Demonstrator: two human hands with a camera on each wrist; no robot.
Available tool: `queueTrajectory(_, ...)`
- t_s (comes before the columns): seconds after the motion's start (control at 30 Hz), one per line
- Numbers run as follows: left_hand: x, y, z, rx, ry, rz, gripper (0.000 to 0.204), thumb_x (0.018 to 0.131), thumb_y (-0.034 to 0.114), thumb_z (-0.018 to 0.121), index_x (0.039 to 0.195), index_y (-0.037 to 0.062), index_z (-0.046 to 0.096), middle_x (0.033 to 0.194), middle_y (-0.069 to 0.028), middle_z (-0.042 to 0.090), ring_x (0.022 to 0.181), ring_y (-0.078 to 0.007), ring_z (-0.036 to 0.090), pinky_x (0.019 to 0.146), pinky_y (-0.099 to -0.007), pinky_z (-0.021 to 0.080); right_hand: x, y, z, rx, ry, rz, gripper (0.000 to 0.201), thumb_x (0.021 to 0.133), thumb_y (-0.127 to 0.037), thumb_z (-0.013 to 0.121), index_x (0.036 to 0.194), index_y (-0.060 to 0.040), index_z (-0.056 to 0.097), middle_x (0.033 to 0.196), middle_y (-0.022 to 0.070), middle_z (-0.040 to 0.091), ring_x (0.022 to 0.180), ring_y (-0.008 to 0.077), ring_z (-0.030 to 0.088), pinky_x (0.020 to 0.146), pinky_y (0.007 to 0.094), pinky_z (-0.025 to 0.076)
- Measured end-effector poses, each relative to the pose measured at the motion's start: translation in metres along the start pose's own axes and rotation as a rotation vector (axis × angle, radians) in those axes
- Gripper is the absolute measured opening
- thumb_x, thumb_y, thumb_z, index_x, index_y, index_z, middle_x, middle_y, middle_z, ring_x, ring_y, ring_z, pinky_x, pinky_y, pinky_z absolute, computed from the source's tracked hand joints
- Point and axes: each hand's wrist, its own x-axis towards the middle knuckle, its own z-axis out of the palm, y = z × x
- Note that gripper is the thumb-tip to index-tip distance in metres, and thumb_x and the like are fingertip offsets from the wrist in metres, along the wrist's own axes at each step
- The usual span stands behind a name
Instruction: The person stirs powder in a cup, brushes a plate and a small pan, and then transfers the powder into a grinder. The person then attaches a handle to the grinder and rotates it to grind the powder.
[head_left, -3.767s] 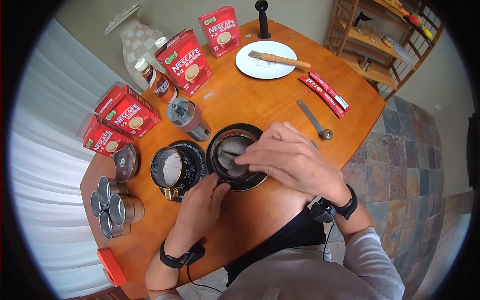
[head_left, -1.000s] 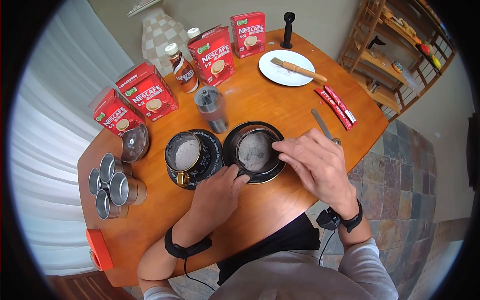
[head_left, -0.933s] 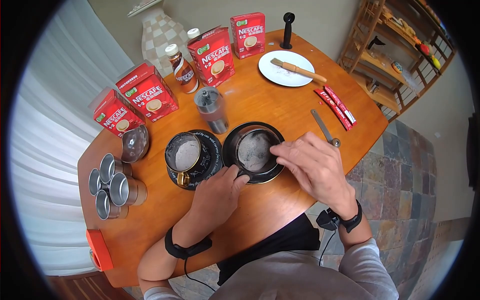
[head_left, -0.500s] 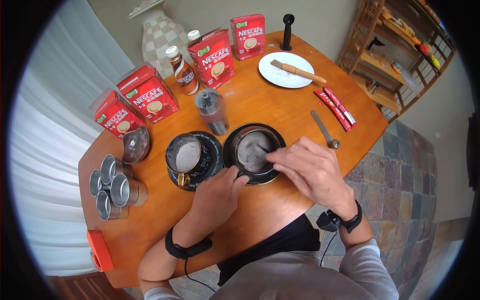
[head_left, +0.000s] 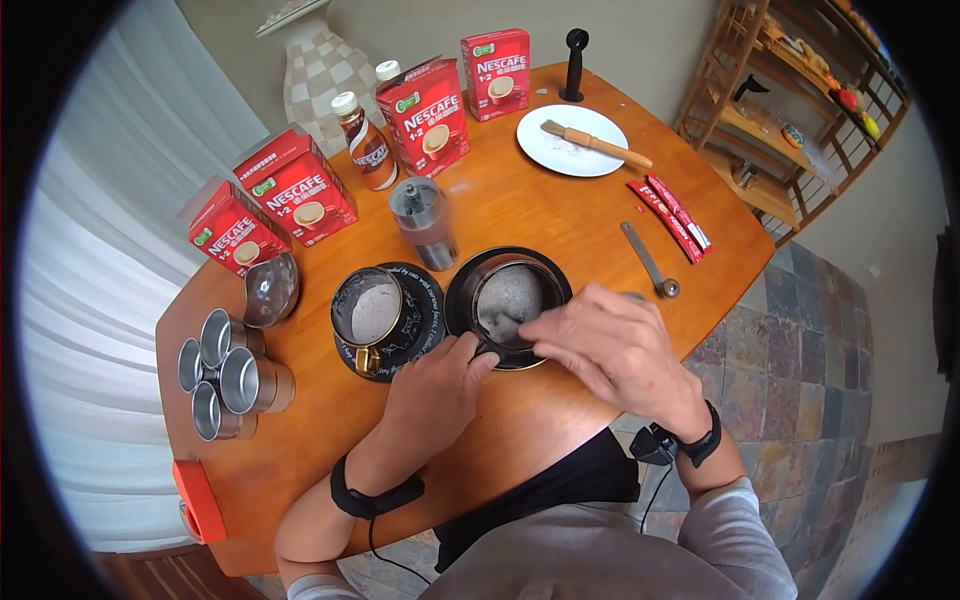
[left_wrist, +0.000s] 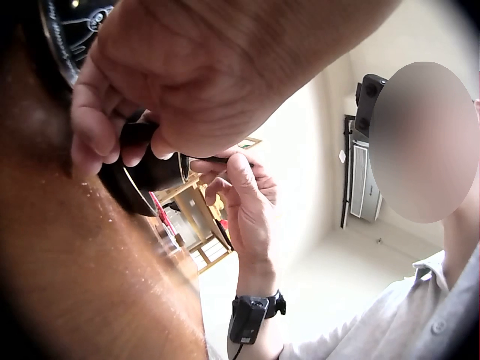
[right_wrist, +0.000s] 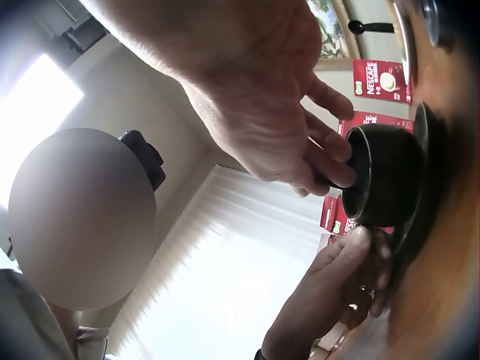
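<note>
A black cup (right_wrist: 394, 172) with greyish contents stands on a black saucer (head_left: 457, 305) in front of the person. My left hand (head_left: 435, 395) pinches the cup's dark handle (left_wrist: 138, 135) between thumb and fingers, on the near-left side. Over the near-right rim, my right hand (head_left: 622, 350) pinches a thin dark spoon (left_wrist: 213, 159), its lower end down inside the cup. Fingers cover most of the spoon in the head view. Just left, another dark cup (head_left: 341, 305) with a gold handle and pale powder sits on a printed black saucer (head_left: 428, 300).
A metal grinder (head_left: 432, 235) stands behind the saucers. Further back are red Nescafe boxes (head_left: 425, 120) and a bottle (head_left: 366, 145). Several metal cups (head_left: 240, 380) stand left, beside a clear bowl (head_left: 272, 290). Rightward lie a measuring spoon (head_left: 650, 260), red sachets (head_left: 675, 220) and a plate (head_left: 540, 150) with a brush (head_left: 590, 138).
My right hand has moved from the cup's right side toward its near side, shifting the spoon through the contents. My left hand keeps its hold on the handle.
</note>
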Motion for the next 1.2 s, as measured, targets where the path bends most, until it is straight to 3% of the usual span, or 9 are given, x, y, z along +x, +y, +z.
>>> queueTrajectory(0.13,-0.001,0.0,0.0,0.004,0.009,0.009,0.019,0.105,0.022,0.061,0.103,0.0029,0.06,0.091,-0.0242,0.066,0.087,-0.0488,0.064,0.071,-0.0525,0.05,0.002,0.002,0.004,-0.041,0.081,0.053,0.019,0.086,-0.008,0.081,0.105,-0.0045,0.079,0.093,0.0084,0.076,0.081,0.0262,0.067,0.068,0.0363,0.054)
queueTrajectory(0.33,0.0,0.0,0.001,0.011,0.008,0.016,0.02,0.105,0.023,0.061,0.102,0.0026,0.06,0.091,-0.0236,0.066,0.087,-0.0488,0.064,0.07,-0.0523,0.05,-0.004,-0.003,-0.008,0.015,-0.038,0.06,0.019,0.087,-0.006,0.081,0.106,-0.0034,0.079,0.093,0.009,0.076,0.081,0.0265,0.067,0.068,0.0364,0.055)
queueTrajectory(0.5,-0.001,-0.001,0.002,0.008,0.029,0.033,0.02,0.105,0.022,0.061,0.102,0.0026,0.06,0.091,-0.0236,0.066,0.087,-0.0488,0.064,0.069,-0.0521,0.05,-0.005,0.0,-0.002,-0.02,0.048,0.077,0.018,0.086,-0.006,0.081,0.104,-0.0043,0.079,0.091,0.0081,0.075,0.08,0.0263,0.067,0.067,0.0359,0.054)
queueTrajectory(0.67,-0.001,-0.001,0.001,0.015,0.012,0.011,0.02,0.105,0.022,0.061,0.103,0.0028,0.06,0.092,-0.0235,0.066,0.088,-0.0487,0.064,0.07,-0.0521,0.05,-0.011,-0.009,-0.008,-0.019,-0.086,0.02,0.019,0.085,-0.006,0.081,0.104,-0.0049,0.079,0.091,0.0071,0.075,0.078,0.0253,0.066,0.064,0.0355,0.054)
queueTrajectory(0.87,-0.001,0.0,0.002,-0.002,0.017,0.018,0.02,0.105,0.022,0.061,0.103,0.0028,0.06,0.092,-0.0232,0.066,0.088,-0.0482,0.064,0.07,-0.0523,0.05,-0.006,0.004,0.0,-0.1,0.086,-0.005,0.023,0.081,-0.008,0.083,0.103,-0.007,0.077,0.087,0.0033,0.072,0.077,0.0212,0.064,0.059,0.0356,0.052)
queueTrajectory(1.07,0.0,-0.002,0.003,0.013,0.022,0.022,0.02,0.105,0.023,0.062,0.102,0.0028,0.06,0.092,-0.0229,0.066,0.087,-0.048,0.064,0.07,-0.0523,0.05,-0.009,-0.002,-0.011,-0.109,-0.011,-0.018,0.026,0.08,-0.007,0.083,0.104,-0.0059,0.076,0.09,0.0035,0.072,0.078,0.0212,0.065,0.06,0.0354,0.053)
queueTrajectory(1.2,-0.001,0.0,0.003,0.007,0.035,0.033,0.021,0.105,0.023,0.062,0.099,0.0027,0.059,0.09,-0.0227,0.066,0.086,-0.0481,0.064,0.069,-0.0522,0.05,-0.004,0.003,0.001,-0.191,0.109,-0.045,0.028,0.08,-0.007,0.082,0.106,-0.0047,0.074,0.089,0.0039,0.07,0.078,0.0207,0.064,0.059,0.0337,0.052)
